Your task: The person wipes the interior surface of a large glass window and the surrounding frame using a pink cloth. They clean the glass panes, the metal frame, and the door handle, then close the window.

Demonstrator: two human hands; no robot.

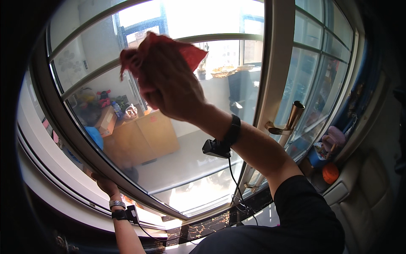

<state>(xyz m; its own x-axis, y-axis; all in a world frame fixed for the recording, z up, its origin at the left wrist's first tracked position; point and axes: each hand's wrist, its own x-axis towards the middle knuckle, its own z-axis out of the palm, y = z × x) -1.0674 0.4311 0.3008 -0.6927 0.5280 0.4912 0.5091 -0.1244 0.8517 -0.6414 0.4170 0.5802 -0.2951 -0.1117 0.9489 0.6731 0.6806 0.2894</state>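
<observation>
My right hand (174,85) is raised and spread over a crumpled red cloth (190,54), which lies against the glass pane (219,95) of a framed door. The cloth sticks out past my fingers at the top and to the left. Low on the left, my left hand (106,184) is at the edge of the door frame (79,152); its fingers are partly hidden behind the frame, so its grip cannot be made out. A small black device is strapped to each wrist, with a cable hanging from it.
A brass-coloured door handle (290,122) juts out right of my forearm. Behind the glass stands a wooden cabinet (142,139) with a box and a bottle on it. At the right are a sofa (364,190), an orange ball-like object (330,173) and a small pink chair (334,136).
</observation>
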